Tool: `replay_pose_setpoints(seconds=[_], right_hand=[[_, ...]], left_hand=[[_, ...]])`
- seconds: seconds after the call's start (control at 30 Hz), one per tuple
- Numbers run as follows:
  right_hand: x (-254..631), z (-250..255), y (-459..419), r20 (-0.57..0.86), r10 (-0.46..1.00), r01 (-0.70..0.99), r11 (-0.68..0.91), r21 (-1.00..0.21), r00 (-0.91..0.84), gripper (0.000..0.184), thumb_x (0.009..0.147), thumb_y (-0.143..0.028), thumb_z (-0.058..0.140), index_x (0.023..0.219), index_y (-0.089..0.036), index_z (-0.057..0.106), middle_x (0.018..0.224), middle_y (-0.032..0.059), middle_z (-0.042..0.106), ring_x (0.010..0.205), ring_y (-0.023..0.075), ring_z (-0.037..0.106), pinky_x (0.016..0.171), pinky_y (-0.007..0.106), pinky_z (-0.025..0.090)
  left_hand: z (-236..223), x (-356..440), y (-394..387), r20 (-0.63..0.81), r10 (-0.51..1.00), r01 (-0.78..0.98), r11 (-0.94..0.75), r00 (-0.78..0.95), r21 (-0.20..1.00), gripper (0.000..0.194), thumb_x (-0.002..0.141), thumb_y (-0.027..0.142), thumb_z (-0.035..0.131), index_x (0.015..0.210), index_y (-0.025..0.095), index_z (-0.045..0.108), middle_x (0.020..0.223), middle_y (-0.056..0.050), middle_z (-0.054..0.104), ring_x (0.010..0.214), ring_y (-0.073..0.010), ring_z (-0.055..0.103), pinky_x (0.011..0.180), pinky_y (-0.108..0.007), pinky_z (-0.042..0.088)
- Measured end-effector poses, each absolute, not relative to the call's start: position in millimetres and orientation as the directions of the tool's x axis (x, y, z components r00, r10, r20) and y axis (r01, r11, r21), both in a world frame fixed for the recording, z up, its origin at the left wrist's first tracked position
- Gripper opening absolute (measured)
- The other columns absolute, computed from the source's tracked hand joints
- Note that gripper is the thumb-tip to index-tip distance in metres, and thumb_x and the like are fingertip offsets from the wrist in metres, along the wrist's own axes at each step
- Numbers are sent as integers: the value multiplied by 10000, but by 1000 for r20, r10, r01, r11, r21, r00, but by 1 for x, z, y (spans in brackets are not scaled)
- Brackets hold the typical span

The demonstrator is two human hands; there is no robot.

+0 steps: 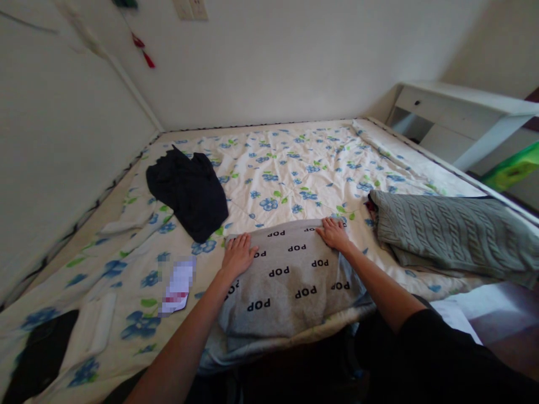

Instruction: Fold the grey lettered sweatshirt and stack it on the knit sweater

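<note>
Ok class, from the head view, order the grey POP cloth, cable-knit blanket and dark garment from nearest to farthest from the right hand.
1. Grey POP cloth: under the right hand.
2. Cable-knit blanket: to its right.
3. Dark garment: well to its left.

The left hand (238, 255) and right hand (332, 234) lay flat, fingers slightly spread, along the far edge of a grey garment printed with "POP" (286, 280), which lay on a floral quilt (269, 174). Left of that garment lay a crumpled navy cloth (187, 193) and a blurred white paper (177, 285). To its right lay a folded grey-green cable-knit sweater (450, 238), with a white desk (458, 109) beyond.
</note>
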State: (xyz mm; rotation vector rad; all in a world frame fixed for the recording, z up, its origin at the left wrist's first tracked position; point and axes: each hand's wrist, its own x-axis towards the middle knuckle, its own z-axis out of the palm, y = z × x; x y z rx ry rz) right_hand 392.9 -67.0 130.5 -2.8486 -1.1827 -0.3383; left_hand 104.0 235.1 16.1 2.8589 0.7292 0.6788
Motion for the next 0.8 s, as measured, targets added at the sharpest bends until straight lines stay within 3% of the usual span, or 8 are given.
replay_pose_setpoints(seconds=[0.1,0.2,0.27,0.37,0.57,0.7,0.8], right_hand=[[353,124,-37,308,728,760,-650,24,613,700,1209,-439,317,1787,-56,414,1875,222,322,1775,372,231,1430,638,141],[296,105,13,303,858,896,-443,25,415,654,1204,-385,335,1789,-108,433,1880,173,336,1789,318,199,1445,590,141],[260,88,46,264,908,940,-342,17,325,617,1207,-368,345,1765,-143,482,1852,163,403,1768,303,271,1439,592,180],[232,72,72,238,920,948,-319,-9,312,602,1217,-369,312,1752,-174,506,1818,161,464,1724,304,372,1431,601,199],[281,91,12,236,844,872,-488,-35,481,752,1181,-611,389,1818,-211,404,1888,127,335,1766,355,255,1438,608,145],[339,114,-56,268,722,747,-665,11,638,798,1183,-639,364,1808,-145,409,1882,171,339,1768,326,250,1445,563,122],[372,124,-92,235,627,648,-761,-15,742,821,1188,-660,300,1833,-156,349,1896,190,291,1769,336,237,1415,638,186]], left_hand=[[17,113,210,468,451,397,-892,760,215,656,1141,395,363,1696,123,581,1785,-179,536,1676,-372,458,1419,-610,251],[16,122,184,526,417,332,-909,741,252,620,1145,334,346,1694,191,597,1770,-125,571,1642,-334,505,1408,-573,300],[13,125,173,545,444,338,-896,711,289,625,1150,322,326,1694,172,595,1762,-136,578,1640,-333,507,1403,-566,316],[9,123,168,546,488,356,-872,681,335,635,1149,312,311,1694,143,591,1774,-146,560,1655,-332,490,1404,-545,317],[8,118,172,533,525,337,-846,663,414,657,1118,359,411,1731,172,556,1792,-145,535,1672,-351,467,1417,-572,282],[10,118,171,542,534,336,-840,649,426,660,1112,362,427,1736,186,553,1789,-135,543,1679,-340,458,1423,-557,270],[11,116,171,523,551,363,-830,650,423,655,1115,380,412,1714,170,575,1795,-146,534,1686,-338,449,1427,-537,257]])
